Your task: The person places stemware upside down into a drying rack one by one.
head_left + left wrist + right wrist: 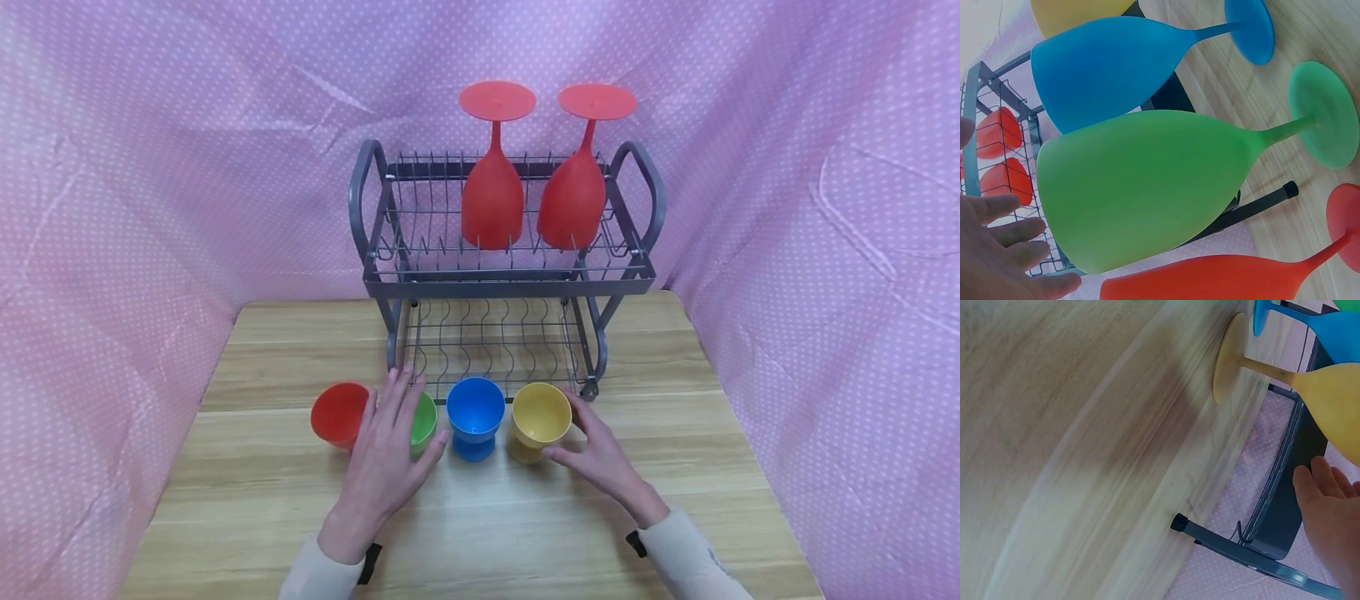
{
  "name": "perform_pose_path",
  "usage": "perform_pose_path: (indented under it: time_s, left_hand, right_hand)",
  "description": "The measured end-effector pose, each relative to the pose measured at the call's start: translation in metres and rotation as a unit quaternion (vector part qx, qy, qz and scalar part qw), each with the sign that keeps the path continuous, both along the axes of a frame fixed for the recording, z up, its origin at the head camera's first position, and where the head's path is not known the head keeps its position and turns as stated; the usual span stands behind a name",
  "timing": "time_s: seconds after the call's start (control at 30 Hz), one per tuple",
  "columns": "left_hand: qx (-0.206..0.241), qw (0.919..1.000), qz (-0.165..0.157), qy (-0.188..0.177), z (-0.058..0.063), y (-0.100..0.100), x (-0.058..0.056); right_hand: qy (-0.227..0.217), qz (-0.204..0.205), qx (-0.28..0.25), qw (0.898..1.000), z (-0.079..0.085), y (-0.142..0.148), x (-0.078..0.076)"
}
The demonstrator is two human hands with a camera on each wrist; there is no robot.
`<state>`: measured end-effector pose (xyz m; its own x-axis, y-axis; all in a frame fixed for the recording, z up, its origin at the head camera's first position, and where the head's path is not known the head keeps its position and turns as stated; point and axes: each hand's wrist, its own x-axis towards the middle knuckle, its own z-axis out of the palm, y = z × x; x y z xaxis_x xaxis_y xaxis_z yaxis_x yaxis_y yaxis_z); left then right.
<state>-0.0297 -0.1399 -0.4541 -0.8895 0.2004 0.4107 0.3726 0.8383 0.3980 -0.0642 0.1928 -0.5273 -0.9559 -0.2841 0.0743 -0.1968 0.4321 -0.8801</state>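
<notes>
Four goblets stand upright in a row on the wooden table (480, 533): red (337, 414), green (425, 423), blue (476, 412) and yellow (540, 417). My left hand (401, 408) reaches over the green goblet (1141, 187) with straight, spread fingers (1016, 232) just beside its bowl, gripping nothing. My right hand (567, 429) curves loosely about the right side of the yellow goblet (1335, 400). Its fingers (1325, 500) are close to the bowl, and I cannot tell if they touch it.
A grey two-tier wire rack (502, 279) stands behind the row, with two red goblets (491, 196) (573, 200) upside down on its upper tier. Its lower tier (491, 342) holds nothing. Pink dotted cloth (150, 208) closes in the back and both sides.
</notes>
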Motion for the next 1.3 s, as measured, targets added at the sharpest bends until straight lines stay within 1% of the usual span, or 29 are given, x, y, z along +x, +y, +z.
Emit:
perform_pose_path:
  time_s: [0.13, 0.33, 0.47, 0.67, 0.8, 0.93, 1.03, 1.2, 1.3]
  left_hand:
    - [-0.001, 1.0000, 0.002, -0.006, -0.001, 0.000, 0.000]
    - [0.001, 0.9999, -0.003, -0.014, -0.001, 0.002, 0.001]
    - [0.006, 0.9997, -0.012, -0.018, -0.001, 0.003, 0.002]
    - [0.020, 0.9994, -0.021, -0.017, 0.000, 0.006, 0.002]
    - [0.032, 0.9989, -0.030, -0.014, 0.001, 0.008, 0.003]
    - [0.054, 0.9978, -0.037, -0.014, 0.002, 0.011, 0.003]
    - [0.067, 0.9968, -0.040, -0.015, 0.004, 0.014, 0.002]
    - [0.090, 0.9949, -0.043, -0.019, 0.005, 0.020, 0.002]
    - [0.113, 0.9922, -0.048, -0.025, 0.007, 0.024, 0.003]
  right_hand:
    - [-0.008, -0.001, -0.008, 1.000, -0.002, 0.000, 0.000]
    - [0.004, 0.005, -0.020, 1.000, -0.001, 0.000, 0.000]
    - [0.017, -0.006, -0.019, 1.000, 0.003, 0.001, 0.002]
    - [0.048, -0.019, -0.012, 0.999, 0.015, 0.003, 0.003]
    - [0.080, -0.018, -0.011, 0.997, 0.025, 0.004, 0.003]
    - [0.110, -0.012, -0.020, 0.994, 0.035, 0.004, 0.003]
    - [0.124, -0.010, -0.023, 0.992, 0.042, 0.004, 0.003]
    - [0.148, -0.007, -0.018, 0.989, 0.053, 0.002, 0.002]
    - [0.167, -0.004, -0.013, 0.986, 0.057, 0.000, 0.002]
